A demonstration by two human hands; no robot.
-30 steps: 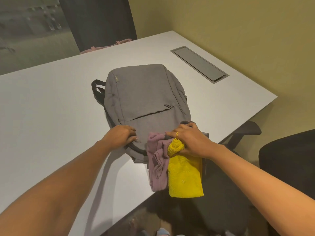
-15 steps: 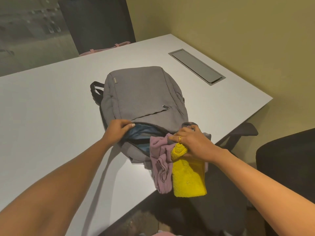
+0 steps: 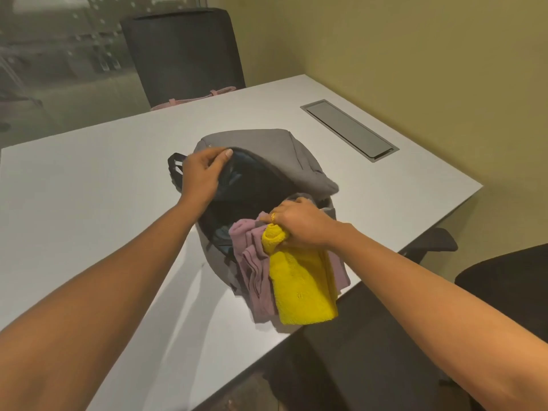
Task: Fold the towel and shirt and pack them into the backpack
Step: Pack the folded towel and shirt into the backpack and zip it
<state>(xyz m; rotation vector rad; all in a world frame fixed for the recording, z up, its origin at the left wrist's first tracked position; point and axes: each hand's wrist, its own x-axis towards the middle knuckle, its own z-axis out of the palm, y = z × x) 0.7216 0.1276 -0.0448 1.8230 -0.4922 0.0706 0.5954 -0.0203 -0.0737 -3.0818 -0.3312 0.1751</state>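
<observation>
Grey backpack [image 3: 299, 161]: flap pinched and lifted by left hand [image 3: 201, 176] fingers, dark interior beneath them. Right hand [image 3: 299, 223]: fingers clenched on yellow towel [image 3: 299, 286] and mauve shirt [image 3: 252, 262], both hanging below at the opening.

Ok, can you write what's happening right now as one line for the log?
step: packing | left hand: holds backpack flap open | right hand: grips yellow towel and purple shirt at opening | packed: not yet

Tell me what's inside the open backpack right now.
The backpack, held open by the left hand, shows a blue lining and dark hollow. Deeper contents are hidden in shadow; the towel and shirt remain outside.
</observation>
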